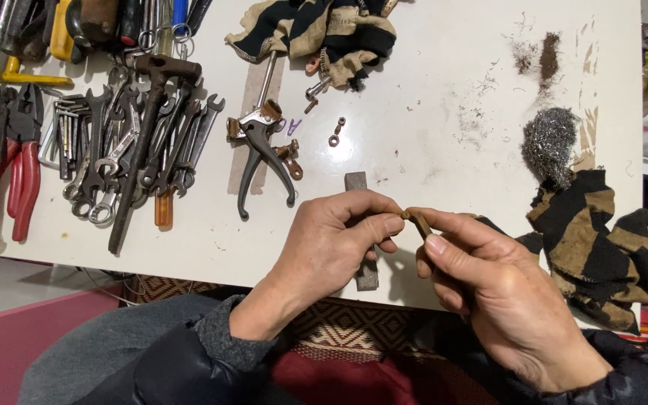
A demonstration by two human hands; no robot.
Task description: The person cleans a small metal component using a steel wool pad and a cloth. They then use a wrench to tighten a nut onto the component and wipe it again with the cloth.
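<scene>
Hands first, since that's where the work is: my left hand and right hand meet just over the near edge of the white surface, both pinching one small rusty brown part between thumb and fingertips. So both grips are clenched on that same little piece, held in the air, not resting on anything. To do this well I'd say keep the pinch tight and stay over the surface, because a piece that tiny would probably vanish if it dropped off the near edge into my lap.

Around it, big to small: a heap of spanners with a rusty hammer lying across them toward the left edge, red-handled pliers further left, a striped rag at the right edge and another striped cloth at the far edge. Steel wool sits just beyond the right rag. A dark plier-like tool lies mid-surface, and a grey bar runs right under my left hand, the closest thing to bump. Two small nuts lie loose further back.
</scene>
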